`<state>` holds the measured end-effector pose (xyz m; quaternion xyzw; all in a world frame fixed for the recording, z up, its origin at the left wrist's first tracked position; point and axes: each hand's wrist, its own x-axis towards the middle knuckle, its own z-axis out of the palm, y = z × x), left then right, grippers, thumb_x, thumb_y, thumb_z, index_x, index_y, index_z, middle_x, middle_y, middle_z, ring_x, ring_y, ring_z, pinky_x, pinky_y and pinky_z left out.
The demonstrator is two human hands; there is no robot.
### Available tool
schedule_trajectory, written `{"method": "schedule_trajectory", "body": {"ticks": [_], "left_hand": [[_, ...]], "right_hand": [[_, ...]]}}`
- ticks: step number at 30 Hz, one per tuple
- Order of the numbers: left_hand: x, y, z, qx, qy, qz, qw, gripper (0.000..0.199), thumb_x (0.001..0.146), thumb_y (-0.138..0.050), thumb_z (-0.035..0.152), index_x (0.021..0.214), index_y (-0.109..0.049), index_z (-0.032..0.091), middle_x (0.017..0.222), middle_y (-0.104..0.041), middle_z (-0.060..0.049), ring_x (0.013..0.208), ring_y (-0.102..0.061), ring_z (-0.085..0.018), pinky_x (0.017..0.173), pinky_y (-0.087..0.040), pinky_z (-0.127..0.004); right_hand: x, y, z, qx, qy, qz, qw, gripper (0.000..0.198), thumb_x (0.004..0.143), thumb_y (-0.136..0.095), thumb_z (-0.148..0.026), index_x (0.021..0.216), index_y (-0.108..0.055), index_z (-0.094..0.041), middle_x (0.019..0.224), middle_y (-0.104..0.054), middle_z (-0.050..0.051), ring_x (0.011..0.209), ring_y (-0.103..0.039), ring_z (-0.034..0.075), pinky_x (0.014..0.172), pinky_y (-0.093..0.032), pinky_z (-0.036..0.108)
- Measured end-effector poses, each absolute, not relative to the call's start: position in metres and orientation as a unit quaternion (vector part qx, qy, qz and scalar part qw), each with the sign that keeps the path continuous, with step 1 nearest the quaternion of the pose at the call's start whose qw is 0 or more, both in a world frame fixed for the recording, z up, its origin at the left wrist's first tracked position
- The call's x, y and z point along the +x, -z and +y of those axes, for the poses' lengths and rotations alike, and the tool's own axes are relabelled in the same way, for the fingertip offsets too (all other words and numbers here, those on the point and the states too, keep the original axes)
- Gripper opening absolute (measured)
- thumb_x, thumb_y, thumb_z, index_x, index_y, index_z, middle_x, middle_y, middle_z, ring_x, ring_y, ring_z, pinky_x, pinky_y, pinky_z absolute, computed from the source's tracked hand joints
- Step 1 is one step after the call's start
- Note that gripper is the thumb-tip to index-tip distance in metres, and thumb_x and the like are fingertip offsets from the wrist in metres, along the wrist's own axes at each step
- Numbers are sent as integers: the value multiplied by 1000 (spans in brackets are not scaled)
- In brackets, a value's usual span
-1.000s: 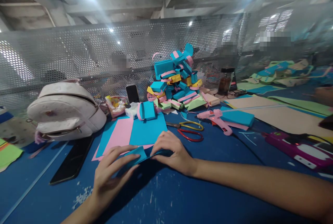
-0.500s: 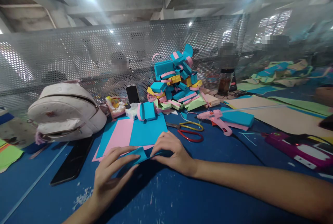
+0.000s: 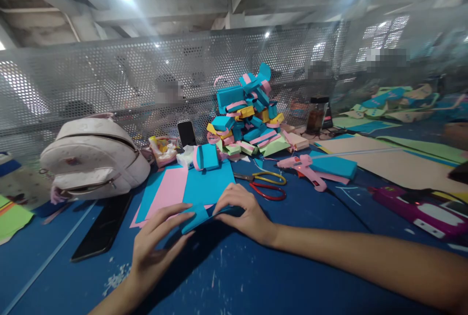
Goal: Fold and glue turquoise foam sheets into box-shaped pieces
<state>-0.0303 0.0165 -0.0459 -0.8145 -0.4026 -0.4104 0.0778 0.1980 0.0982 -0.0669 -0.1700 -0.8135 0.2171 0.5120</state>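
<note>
A small folded piece of blue paper (image 3: 197, 218) is held between my two hands, just above the blue table. My left hand (image 3: 157, 237) has its fingertips and thumb on the left end of the paper. The right end is pinched between the thumb and fingers of my right hand (image 3: 244, 213). Behind the paper lie flat blue and pink sheets (image 3: 208, 186), and a blue folded box with a pink strip (image 3: 206, 157) rests on them. Scissors (image 3: 268, 186) with one yellow and one red handle lie just beyond my right hand.
A pink glue gun (image 3: 303, 168) leans on a blue paper box (image 3: 334, 165). A pile of paper boxes (image 3: 248, 115) stands before the perforated screen (image 3: 146, 71). At left are a white backpack (image 3: 98, 154) and a black phone (image 3: 102, 227); at right, a purple power strip (image 3: 417, 212).
The blue paper has tilted slightly and more of its left end shows between my left fingertips. Both hands stay in nearly the same place.
</note>
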Motion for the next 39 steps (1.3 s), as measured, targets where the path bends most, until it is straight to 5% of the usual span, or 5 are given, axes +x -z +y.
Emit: {"method": "schedule_trajectory", "body": {"ticks": [28, 36, 39], "left_hand": [[-29, 44, 15, -809, 427, -401, 50, 31, 82, -62, 7, 109, -65, 23, 113, -66, -6, 105, -63, -16, 92, -50, -27], [-29, 56, 19, -772, 460, -439, -17, 60, 84, -62, 14, 139, -41, 23, 120, -67, -7, 114, -60, -20, 101, -47, -33], [-29, 58, 21, -760, 441, -476, -40, 56, 84, -64, 20, 137, -44, 25, 124, -65, -7, 118, -59, -23, 101, -48, -37]], "right_hand": [[197, 64, 98, -161, -231, -805, 523, 3, 81, -73, -26, 81, -70, -23, 80, -71, 0, 78, -56, 19, 77, -40, 37], [198, 63, 97, -165, -204, -811, 523, 2, 83, -71, -23, 83, -69, -24, 82, -70, 0, 82, -55, 20, 80, -40, 37], [199, 62, 97, -179, -182, -809, 530, 5, 82, -71, -21, 84, -68, -25, 85, -68, 0, 86, -54, 20, 82, -39, 38]]}}
